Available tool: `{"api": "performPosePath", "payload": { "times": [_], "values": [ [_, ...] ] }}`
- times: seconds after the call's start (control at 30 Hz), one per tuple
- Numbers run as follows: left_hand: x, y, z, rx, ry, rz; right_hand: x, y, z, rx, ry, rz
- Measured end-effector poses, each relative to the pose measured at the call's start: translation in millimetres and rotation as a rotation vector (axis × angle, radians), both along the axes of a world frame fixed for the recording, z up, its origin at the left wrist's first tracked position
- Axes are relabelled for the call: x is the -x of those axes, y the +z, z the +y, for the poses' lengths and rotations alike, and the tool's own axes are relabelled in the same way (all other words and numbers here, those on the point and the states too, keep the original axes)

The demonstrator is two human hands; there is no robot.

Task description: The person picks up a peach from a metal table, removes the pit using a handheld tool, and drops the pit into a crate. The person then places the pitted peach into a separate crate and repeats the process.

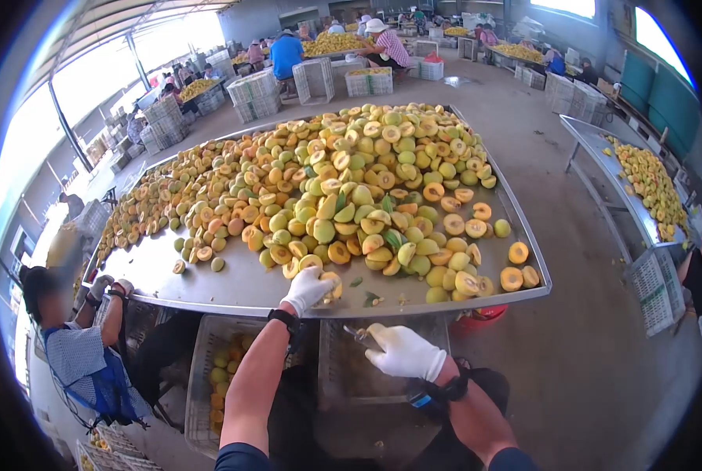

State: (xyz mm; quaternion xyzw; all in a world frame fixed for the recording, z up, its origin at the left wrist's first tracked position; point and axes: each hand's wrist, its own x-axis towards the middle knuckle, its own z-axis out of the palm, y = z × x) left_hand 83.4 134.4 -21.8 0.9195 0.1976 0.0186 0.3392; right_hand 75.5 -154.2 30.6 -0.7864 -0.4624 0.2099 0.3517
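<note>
My left hand (308,290), in a white glove, is closed around a halved yellow fruit (332,287) at the near edge of the metal table (233,292). To its right, my right hand (406,351), also gloved, grips a small metal tool (362,337) just in front of the table edge, above a crate (343,377). Beyond my hands a large heap of halved fruits (351,188) covers much of the tabletop, with a few green leaves among them.
A crate with fruits (202,385) stands under the table at left. A co-worker (92,353) is at the table's left end. A red bucket (483,315) sits below the right edge. Another fruit table (594,149) is at right; people and crates fill the background.
</note>
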Motion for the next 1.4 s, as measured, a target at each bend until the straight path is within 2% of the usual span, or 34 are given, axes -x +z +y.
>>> {"api": "performPosePath", "payload": {
  "times": [0.07, 0.13, 0.17, 0.2, 0.3, 0.43, 0.5, 0.57, 0.6, 0.67, 0.7, 0.77, 0.8, 0.9, 0.97, 1.17, 1.3, 1.4],
  "values": [
    [19.1, 6.3, -16.8, 0.726, 0.179, -0.180, 1.9, 0.6, -2.7, -0.085, -0.044, -0.028],
    [46.7, 28.7, -36.4, 1.083, 0.152, -0.265, 6.5, 2.8, -0.9, -0.148, -0.079, -0.047],
    [57.2, 35.7, -47.6, 1.192, 0.155, -0.319, 8.9, 10.3, 0.1, -0.106, -0.085, -0.001],
    [64.3, 41.9, -58.4, 1.298, 0.146, -0.385, 11.3, 9.3, 1.9, -0.167, -0.086, -0.002],
    [80.9, 46.9, -76.6, 1.362, 0.149, -0.448, 19.7, -0.9, 9.9, -0.273, -0.126, -0.039],
    [83.8, 40.4, -83.6, 1.441, 0.168, -0.488, 23.8, -7.9, 19.2, -0.246, -0.176, -0.063],
    [81.3, 34.9, -92.3, 1.441, 0.190, -0.516, 23.8, -12.5, 24.4, -0.200, -0.228, -0.167],
    [79.4, 30.3, -100.0, 0.853, 0.110, -0.604, 22.5, -16.9, 29.2, -0.219, -0.270, -0.235],
    [79.1, 31.8, -99.7, 0.856, 0.110, -0.598, 23.0, -18.8, 30.4, -0.236, -0.298, -0.305],
    [79.0, 36.9, -97.8, 1.104, 0.099, -0.528, 23.7, -18.9, 33.7, -0.183, -0.322, -0.340],
    [77.0, 36.1, -98.8, 1.107, 0.099, -0.525, 24.0, -18.8, 35.0, -0.133, -0.346, -0.378],
    [72.8, 34.2, -103.1, 1.415, 0.239, -0.491, 25.8, -20.6, 38.0, -0.130, -0.362, -0.380],
    [73.2, 35.2, -103.0, 1.419, 0.239, -0.491, 26.2, -21.7, 39.4, -0.132, -0.374, -0.382],
    [76.5, 34.3, -96.3, 1.555, 0.163, -0.377, 27.1, -28.7, 41.5, -0.181, -0.380, -0.376],
    [74.3, 24.7, -86.4, 1.801, 0.002, -0.313, 24.0, -32.3, 40.2, -0.199, -0.361, -0.359],
    [67.6, 37.2, -104.6, 1.838, 0.233, -0.564, 21.3, -26.3, 32.8, -0.137, -0.337, -0.374],
    [69.8, 34.3, -105.0, 1.948, 0.198, -0.595, 25.8, -19.7, 32.1, -0.064, -0.328, -0.375],
    [65.3, 24.3, -108.4, 1.925, 0.329, -0.678, 28.6, -26.7, 34.2, -0.094, -0.295, -0.387]
  ]
}}
